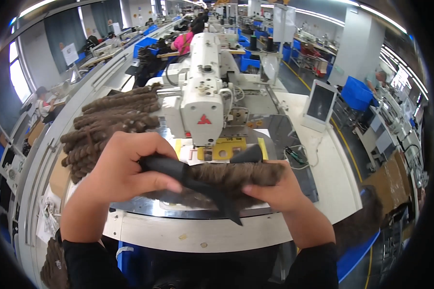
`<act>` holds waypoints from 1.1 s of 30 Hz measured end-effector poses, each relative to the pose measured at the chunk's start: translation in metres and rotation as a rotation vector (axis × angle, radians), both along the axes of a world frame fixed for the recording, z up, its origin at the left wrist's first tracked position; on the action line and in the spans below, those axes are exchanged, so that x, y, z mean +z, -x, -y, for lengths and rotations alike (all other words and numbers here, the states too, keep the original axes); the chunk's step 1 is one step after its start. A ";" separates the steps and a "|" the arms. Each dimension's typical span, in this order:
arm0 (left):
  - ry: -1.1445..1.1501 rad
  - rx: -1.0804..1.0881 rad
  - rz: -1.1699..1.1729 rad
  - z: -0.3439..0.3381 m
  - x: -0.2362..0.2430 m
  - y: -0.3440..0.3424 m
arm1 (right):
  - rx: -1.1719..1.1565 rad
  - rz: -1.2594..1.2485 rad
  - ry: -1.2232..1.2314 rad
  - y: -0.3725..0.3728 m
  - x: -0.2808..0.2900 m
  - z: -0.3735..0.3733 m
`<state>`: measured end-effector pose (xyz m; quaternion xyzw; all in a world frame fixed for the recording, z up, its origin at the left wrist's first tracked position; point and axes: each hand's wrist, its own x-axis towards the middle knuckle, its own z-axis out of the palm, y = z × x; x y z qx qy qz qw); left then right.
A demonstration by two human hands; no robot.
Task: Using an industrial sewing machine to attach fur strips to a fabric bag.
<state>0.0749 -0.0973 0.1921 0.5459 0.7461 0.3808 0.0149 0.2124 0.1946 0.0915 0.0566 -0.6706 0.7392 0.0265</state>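
Both my hands hold up a brown fur strip (236,174) with a black fabric band (202,187) along it, in front of a white sewing machine (202,91). My left hand (135,168) is closed on the black band at the strip's left end. Thumb and fingers of my right hand (279,185) grip the furry right end. One loose end of the band hangs down in the middle; another black piece sticks up near my right fingers. Behind the strip, a yellow template (225,149) lies under the machine head, partly hidden.
Rolled brown fur pieces (111,125) are piled to the left of the machine. A small screen (319,103) stands on the white table (336,178) at right, with green-handled snips (294,155) nearby. Blue bins (357,93) and other people at workstations appear farther off.
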 end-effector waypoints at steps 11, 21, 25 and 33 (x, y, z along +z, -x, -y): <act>-0.122 -0.099 0.388 0.002 -0.086 -0.009 | -0.323 -0.343 -0.577 -0.076 -0.036 -0.011; 0.182 -0.143 0.778 -0.035 -0.181 0.047 | -0.319 0.391 -0.071 -0.025 -0.106 -0.032; 0.329 -0.041 0.539 -0.056 -0.214 0.049 | -0.277 0.449 -0.102 -0.004 -0.143 -0.042; 0.330 0.082 0.247 -0.094 -0.235 0.059 | -0.238 0.331 -0.475 0.046 -0.141 -0.057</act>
